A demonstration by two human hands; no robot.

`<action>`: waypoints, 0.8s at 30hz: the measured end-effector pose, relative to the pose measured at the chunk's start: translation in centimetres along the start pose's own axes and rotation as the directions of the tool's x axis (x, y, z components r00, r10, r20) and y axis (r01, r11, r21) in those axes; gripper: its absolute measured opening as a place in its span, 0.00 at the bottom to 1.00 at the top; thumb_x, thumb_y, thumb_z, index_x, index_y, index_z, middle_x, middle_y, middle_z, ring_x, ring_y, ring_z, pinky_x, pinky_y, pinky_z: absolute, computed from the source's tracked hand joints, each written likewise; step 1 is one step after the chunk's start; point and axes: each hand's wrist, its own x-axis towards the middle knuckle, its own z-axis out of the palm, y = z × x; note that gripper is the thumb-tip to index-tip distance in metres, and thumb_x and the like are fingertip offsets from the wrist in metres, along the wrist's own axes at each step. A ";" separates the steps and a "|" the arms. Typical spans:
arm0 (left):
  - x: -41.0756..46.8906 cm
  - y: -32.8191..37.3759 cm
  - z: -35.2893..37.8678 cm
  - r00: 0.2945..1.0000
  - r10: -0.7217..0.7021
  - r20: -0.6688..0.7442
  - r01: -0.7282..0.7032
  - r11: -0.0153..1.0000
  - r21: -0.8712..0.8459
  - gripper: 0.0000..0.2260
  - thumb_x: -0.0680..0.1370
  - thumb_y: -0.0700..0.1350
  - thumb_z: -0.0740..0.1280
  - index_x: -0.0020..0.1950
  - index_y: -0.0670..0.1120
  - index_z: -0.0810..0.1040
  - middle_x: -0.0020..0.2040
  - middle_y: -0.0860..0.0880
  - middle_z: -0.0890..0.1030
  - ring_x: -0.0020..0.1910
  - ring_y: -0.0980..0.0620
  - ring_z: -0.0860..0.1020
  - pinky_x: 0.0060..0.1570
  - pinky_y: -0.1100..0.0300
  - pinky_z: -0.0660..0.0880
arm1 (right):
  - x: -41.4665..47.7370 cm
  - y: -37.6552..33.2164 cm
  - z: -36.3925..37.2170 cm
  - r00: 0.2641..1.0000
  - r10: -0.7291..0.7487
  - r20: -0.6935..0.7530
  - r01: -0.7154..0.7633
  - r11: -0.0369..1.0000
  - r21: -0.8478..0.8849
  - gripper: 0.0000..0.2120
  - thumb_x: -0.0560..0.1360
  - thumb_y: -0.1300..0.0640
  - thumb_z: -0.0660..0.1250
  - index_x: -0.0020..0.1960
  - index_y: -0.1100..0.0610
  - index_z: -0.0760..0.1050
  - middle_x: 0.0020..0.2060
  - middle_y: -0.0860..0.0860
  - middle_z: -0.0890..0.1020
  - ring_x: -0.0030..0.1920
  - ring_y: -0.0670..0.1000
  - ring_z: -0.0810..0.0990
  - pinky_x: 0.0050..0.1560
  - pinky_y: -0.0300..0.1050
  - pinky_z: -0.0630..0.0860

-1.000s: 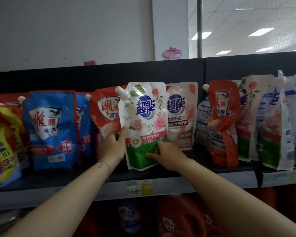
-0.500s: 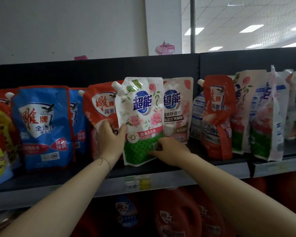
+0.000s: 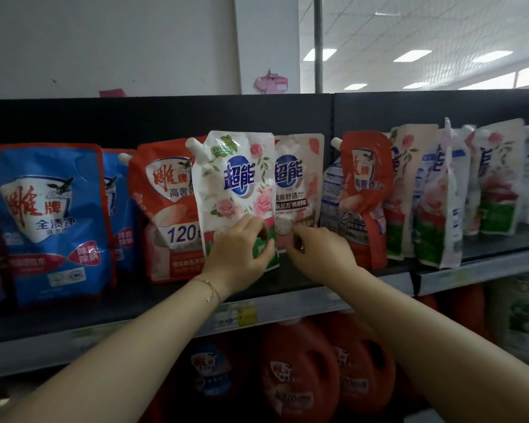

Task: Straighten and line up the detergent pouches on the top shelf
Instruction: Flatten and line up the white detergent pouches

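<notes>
Gripping white rose pouch [image 3: 235,190] low down, frame centre on top shelf [image 3: 135,300], left hand [image 3: 237,257] fingers curled round it. Curling right hand [image 3: 316,254] fingers against pink pouch [image 3: 300,184]; pinch unclear. Risking toppling slumped red pouch [image 3: 365,190], right of centre, by sideways shoving.

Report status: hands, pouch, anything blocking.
Left hand grips white pouch low down. Right hand at pink pouch base, grip unclear. White pouch in front, overlapping red pouch and pink pouch.
</notes>
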 end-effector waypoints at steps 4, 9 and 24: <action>1.0 1.8 2.6 0.997 -0.033 0.062 0.041 0.992 -0.120 0.06 0.77 0.45 0.65 0.44 0.48 0.69 0.40 0.54 0.70 0.36 0.57 0.70 0.36 0.57 0.72 | -1.8 1.8 -0.9 0.999 0.042 -0.017 -0.043 0.997 -0.070 0.09 0.77 0.48 0.60 0.42 0.52 0.69 0.34 0.49 0.75 0.37 0.54 0.77 0.32 0.44 0.66; 3.0 4.7 6.0 0.989 -0.080 0.124 0.112 0.955 -0.276 0.08 0.78 0.49 0.64 0.44 0.45 0.73 0.41 0.50 0.74 0.39 0.51 0.73 0.41 0.51 0.73 | -3.1 5.3 -2.5 0.996 0.058 -0.066 -0.067 0.988 -0.137 0.13 0.77 0.48 0.60 0.37 0.52 0.70 0.30 0.47 0.74 0.32 0.52 0.74 0.31 0.43 0.66; 5.9 10.3 15.5 0.956 -0.279 0.094 0.295 0.910 -0.292 0.10 0.77 0.52 0.66 0.40 0.50 0.70 0.40 0.51 0.74 0.40 0.54 0.73 0.38 0.62 0.66 | -2.9 14.0 -3.3 0.984 0.092 0.149 -0.090 0.996 -0.025 0.10 0.72 0.47 0.65 0.38 0.52 0.72 0.33 0.48 0.75 0.36 0.53 0.77 0.33 0.42 0.69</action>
